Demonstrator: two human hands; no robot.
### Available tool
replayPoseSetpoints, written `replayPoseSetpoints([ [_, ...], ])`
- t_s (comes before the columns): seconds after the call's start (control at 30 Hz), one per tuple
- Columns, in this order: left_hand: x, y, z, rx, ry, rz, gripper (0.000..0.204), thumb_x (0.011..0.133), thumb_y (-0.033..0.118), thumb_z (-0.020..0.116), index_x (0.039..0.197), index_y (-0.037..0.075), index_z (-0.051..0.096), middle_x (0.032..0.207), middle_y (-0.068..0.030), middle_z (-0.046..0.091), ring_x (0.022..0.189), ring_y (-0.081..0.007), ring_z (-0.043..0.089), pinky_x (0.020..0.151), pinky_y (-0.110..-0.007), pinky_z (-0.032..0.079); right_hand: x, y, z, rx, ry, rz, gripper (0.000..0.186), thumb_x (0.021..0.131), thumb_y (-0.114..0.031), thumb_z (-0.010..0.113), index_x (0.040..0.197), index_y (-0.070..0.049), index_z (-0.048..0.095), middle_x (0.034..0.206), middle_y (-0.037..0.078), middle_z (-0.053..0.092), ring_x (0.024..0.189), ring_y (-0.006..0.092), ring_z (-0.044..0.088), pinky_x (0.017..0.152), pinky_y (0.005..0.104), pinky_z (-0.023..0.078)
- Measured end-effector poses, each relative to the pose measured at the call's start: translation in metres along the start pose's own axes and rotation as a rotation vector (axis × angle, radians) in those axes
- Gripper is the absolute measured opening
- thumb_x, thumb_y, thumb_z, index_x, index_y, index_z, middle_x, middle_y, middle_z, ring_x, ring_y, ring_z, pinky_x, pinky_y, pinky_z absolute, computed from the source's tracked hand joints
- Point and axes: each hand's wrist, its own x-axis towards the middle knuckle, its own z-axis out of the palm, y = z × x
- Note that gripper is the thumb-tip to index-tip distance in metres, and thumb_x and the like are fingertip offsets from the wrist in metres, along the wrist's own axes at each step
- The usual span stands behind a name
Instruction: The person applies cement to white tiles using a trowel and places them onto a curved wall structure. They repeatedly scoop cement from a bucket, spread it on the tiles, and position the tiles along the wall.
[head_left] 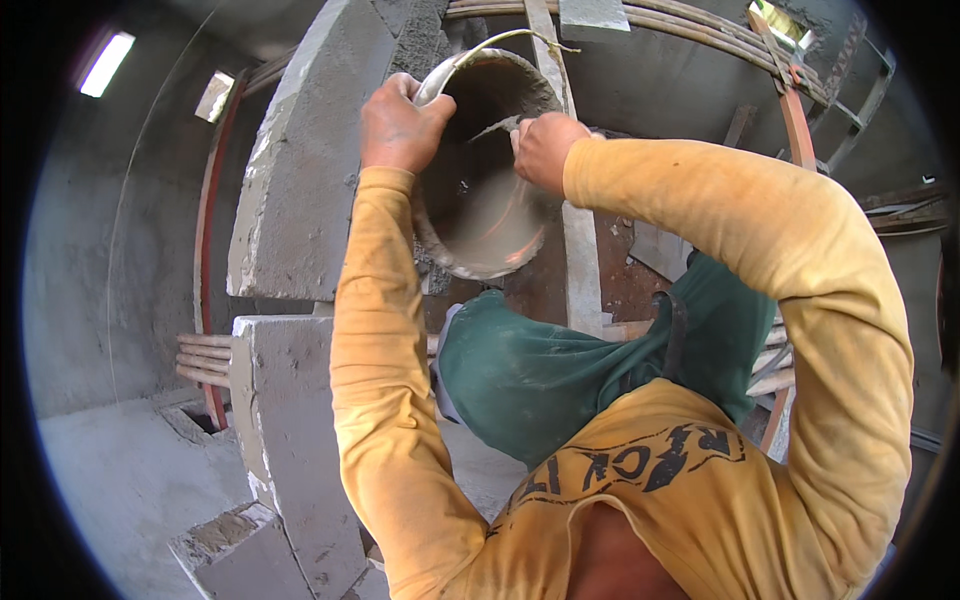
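A round bucket (482, 268) with a mortar-smeared rim tilts in front of me, grey wet mix coating its inside. My left hand (405, 125) grips the rim at the upper left, thumb pressing over the edge. Fingers curled, my right hand (550, 150) is over the right side of the opening, closed on what looks like a trowel (496, 128); only a thin, pale, mortar-coated part shows, and the handle is hidden in my fist. A pale rope-like handle (505, 36) arches over the bucket's far edge.
Grey block walls (310, 150) run along my left, with a gap between the upper and lower sections. A wooden plank (581, 260) stretches away just right of the bucket. Bamboo poles (690, 30) cross at the back; a red post (797, 125) stands at the right.
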Motion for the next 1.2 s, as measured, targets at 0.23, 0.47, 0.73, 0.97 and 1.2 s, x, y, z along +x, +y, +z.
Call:
replayPoseSetpoints([
  [0.23,-0.009,0.004,0.010,-0.020,0.126,0.127,0.029,0.070,0.028,0.070,0.076,0.001,0.062,0.075,-0.0211,0.066,0.072,-0.0372,0.065,0.068,-0.042,0.051,-0.031,-0.002,0.015,0.308,0.076,-0.171,0.021,0.082,-0.019,0.055,0.085,-0.007,0.072,0.085,0.014,0.071,0.083,0.0307,0.070,0.071,0.0443,0.055],
  [0.47,-0.033,-0.029,0.026,-0.251,0.397,0.122,0.025,0.073,0.021,0.073,0.081,-0.001,0.063,0.071,-0.0143,0.064,0.063,-0.0229,0.063,0.063,-0.033,0.050,-0.055,-0.002,0.035,1.749,-0.272,-0.137,0.035,0.090,-0.031,0.054,0.111,-0.005,0.065,0.074,0.005,0.060,0.059,0.0129,0.059,0.053,0.0287,0.049],
  [0.73,-0.069,-0.140,0.030,-0.537,0.629,-0.479,0.032,0.068,0.026,0.074,0.075,0.000,0.056,0.070,-0.0132,0.063,0.064,-0.0235,0.059,0.063,-0.036,0.049,-0.077,0.002,0.004,2.187,-0.143,-0.083,0.057,0.082,-0.024,0.062,0.131,0.005,0.052,0.079,0.010,0.060,0.055,0.0135,0.058,0.043,0.0233,0.046],
  [0.97,-0.135,-0.172,0.066,-0.577,0.794,-0.506,0.032,0.070,0.028,0.074,0.073,0.004,0.054,0.074,-0.0184,0.063,0.068,-0.0349,0.061,0.065,-0.043,0.048,-0.032,-0.020,-0.151,1.466,0.164,-0.542,0.063,0.075,-0.022,0.064,0.129,0.009,0.052,0.101,0.017,0.066,0.071,0.0161,0.063,0.063,0.0252,0.048],
  [1.2,-0.162,-0.158,0.067,-0.451,0.939,-0.440,0.034,0.072,0.031,0.074,0.089,0.005,0.060,0.083,-0.0187,0.067,0.080,-0.0411,0.063,0.072,-0.047,0.050,0.007,-0.126,-0.271,0.537,0.764,-0.871,0.059,0.067,-0.007,0.069,0.125,-0.009,0.060,0.084,0.009,0.059,0.073,0.0247,0.062,0.059,0.0324,0.049],
])
